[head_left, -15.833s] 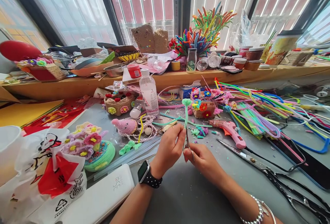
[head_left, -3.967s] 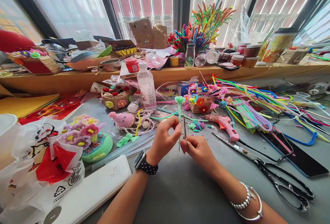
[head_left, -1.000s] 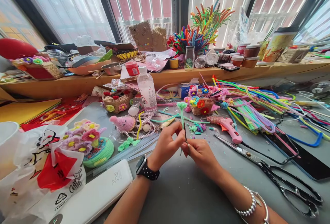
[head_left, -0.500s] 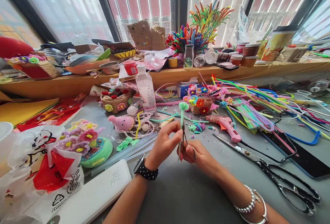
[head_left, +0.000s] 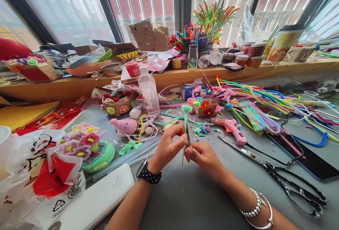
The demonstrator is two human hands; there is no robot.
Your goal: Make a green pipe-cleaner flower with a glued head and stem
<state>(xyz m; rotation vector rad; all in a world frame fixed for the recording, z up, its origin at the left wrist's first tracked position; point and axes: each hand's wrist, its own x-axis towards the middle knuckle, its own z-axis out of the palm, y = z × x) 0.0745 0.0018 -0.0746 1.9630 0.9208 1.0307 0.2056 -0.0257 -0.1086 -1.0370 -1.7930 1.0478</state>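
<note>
My left hand (head_left: 169, 147) pinches a mint-green pipe-cleaner flower (head_left: 186, 109) by its stem, with the fluffy head up. A thin end of the stem sticks out below the fingers. In my right hand (head_left: 202, 154) is a small pair of scissors (head_left: 188, 139), its blades up against the stem. The fingers partly cover the scissor handles. Just beyond the hands lie green and purple fuzzy scraps (head_left: 197, 130). A pink glue gun (head_left: 230, 129) rests to the right, near large black-handled scissors (head_left: 272, 173).
On the left stand a white power bank (head_left: 106, 194), a plastic bag (head_left: 42, 166) and a green pot of crocheted flowers (head_left: 99, 156). A clear bottle (head_left: 148, 92) and a flower basket (head_left: 205, 107) are farther back. Pipe cleaners (head_left: 265, 103) pile up at right, over a dark phone (head_left: 304, 159).
The flower has shifted slightly left and turned its head a little. My right hand has moved slightly with the scissors. The stem end below my fingers looks thinner than before.
</note>
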